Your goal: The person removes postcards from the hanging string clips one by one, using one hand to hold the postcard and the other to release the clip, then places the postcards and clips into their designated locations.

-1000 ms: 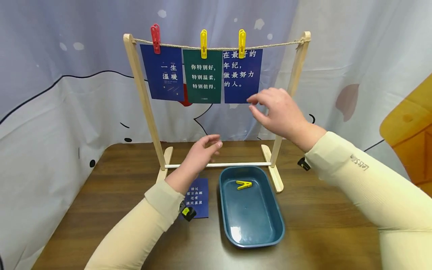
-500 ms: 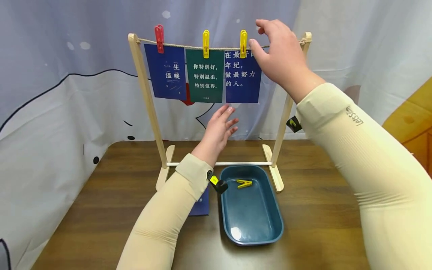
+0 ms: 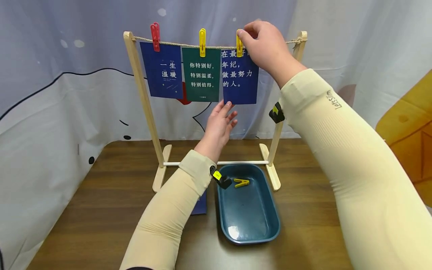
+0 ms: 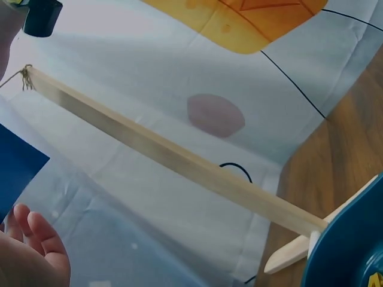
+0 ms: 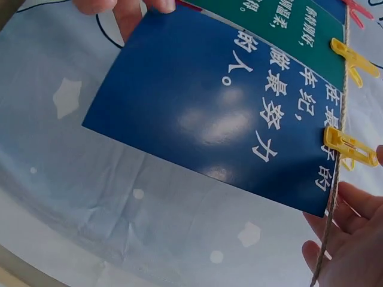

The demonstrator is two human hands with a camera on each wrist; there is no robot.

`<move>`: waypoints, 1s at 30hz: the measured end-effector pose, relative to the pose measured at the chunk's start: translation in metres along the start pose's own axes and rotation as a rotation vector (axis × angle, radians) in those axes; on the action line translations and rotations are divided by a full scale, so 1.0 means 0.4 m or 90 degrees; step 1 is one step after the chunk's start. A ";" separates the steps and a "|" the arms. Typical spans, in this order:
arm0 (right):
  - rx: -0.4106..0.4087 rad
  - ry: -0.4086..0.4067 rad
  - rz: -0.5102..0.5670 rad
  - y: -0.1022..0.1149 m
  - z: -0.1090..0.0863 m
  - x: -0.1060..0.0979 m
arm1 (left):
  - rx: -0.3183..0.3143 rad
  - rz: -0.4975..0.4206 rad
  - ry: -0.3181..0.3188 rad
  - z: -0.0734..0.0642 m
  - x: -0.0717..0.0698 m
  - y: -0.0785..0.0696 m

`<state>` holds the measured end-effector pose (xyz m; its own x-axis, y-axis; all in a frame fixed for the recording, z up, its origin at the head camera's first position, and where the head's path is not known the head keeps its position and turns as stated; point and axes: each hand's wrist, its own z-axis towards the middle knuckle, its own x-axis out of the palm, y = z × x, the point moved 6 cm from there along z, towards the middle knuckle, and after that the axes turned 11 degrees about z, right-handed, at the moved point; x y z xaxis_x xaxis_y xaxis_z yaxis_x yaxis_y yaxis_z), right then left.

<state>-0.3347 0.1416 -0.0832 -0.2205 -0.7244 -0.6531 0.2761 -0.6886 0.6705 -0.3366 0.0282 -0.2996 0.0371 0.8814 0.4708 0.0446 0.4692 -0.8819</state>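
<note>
A blue card with white writing hangs from the rope under a yellow clothespin. My right hand pinches the upper end of that clothespin, thumb in front; in the right wrist view its other fingers are behind the rope. Below, my left hand holds the card's lower left corner between thumb and fingers. To the left hang a green card under another yellow clothespin and a second blue card under a red clothespin.
The rope spans a wooden frame standing on the table. In front of it sits a dark blue tray with a yellow clothespin inside. Another blue card lies on the table, mostly hidden by my left sleeve.
My right hand has risen from beside the hanging blue card to its yellow clothespin and now pinches it. The left hand has moved up and taken the card's lower corner.
</note>
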 end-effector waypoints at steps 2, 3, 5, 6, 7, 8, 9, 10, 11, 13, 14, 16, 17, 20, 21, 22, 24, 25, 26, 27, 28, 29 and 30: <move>0.001 0.008 0.013 0.000 0.003 0.004 | -0.001 0.005 -0.004 -0.002 0.004 -0.001; 0.003 0.013 0.021 -0.001 0.004 0.005 | -0.002 0.005 -0.005 -0.003 0.006 -0.001; 0.010 0.020 0.038 -0.005 0.006 0.006 | -0.004 0.011 -0.006 -0.006 0.009 0.000; 0.013 0.022 0.045 -0.007 0.007 0.005 | -0.005 0.014 -0.007 -0.007 0.009 0.000; 0.016 0.024 0.053 -0.008 0.008 0.004 | -0.006 0.019 -0.008 -0.008 0.010 0.001; 0.018 0.027 0.058 -0.009 0.009 0.003 | -0.007 0.022 -0.009 -0.009 0.010 0.001; 0.021 0.030 0.063 -0.010 0.010 0.001 | -0.008 0.023 -0.009 -0.009 0.010 0.002; 0.022 0.032 0.066 -0.010 0.011 0.000 | -0.008 0.026 -0.009 -0.010 0.009 0.002; 0.023 0.034 0.068 -0.009 0.012 -0.001 | -0.008 0.030 -0.009 -0.010 0.008 0.003; 0.026 0.037 0.072 -0.008 0.014 -0.003 | -0.007 0.038 -0.010 -0.011 0.006 0.002; 0.028 0.039 0.070 -0.008 0.015 -0.003 | -0.005 0.043 -0.010 -0.011 0.004 0.002; 0.034 0.041 0.072 -0.008 0.016 -0.004 | -0.002 0.051 -0.010 -0.012 0.002 0.001; 0.036 0.041 0.073 -0.007 0.017 -0.005 | 0.001 0.057 -0.011 -0.012 0.001 0.000; 0.040 0.043 0.076 -0.007 0.015 -0.005 | 0.004 0.065 -0.011 -0.012 -0.003 0.000; 0.040 0.044 0.083 -0.007 0.014 -0.005 | 0.003 0.065 -0.011 -0.013 -0.005 0.000; 0.039 0.044 0.090 -0.008 0.012 -0.004 | 0.000 0.065 -0.013 -0.014 -0.007 0.001; 0.036 0.042 0.119 -0.010 0.008 -0.005 | -0.003 0.070 -0.013 -0.017 -0.010 0.001; 0.035 0.037 0.139 -0.011 0.007 -0.006 | -0.004 0.073 -0.014 -0.018 -0.011 0.000; 0.035 0.030 0.162 -0.013 0.006 -0.007 | -0.004 0.076 -0.014 -0.019 -0.012 -0.001; 0.035 0.021 0.188 -0.016 0.004 -0.008 | -0.004 0.077 -0.013 -0.020 -0.012 -0.002; 0.034 0.007 0.219 -0.019 0.003 -0.011 | -0.005 0.080 -0.010 -0.022 -0.012 -0.002; 0.034 -0.012 0.248 -0.024 0.001 -0.014 | -0.006 0.083 -0.006 -0.023 -0.011 0.000; 0.036 -0.033 0.277 -0.029 -0.001 -0.018 | -0.010 0.084 0.000 -0.024 -0.010 0.004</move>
<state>-0.3360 0.1548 -0.0863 -0.1426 -0.9468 -0.2886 0.3018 -0.3193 0.8983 -0.3271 0.0248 -0.3027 0.0435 0.9357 0.3501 0.0554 0.3477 -0.9360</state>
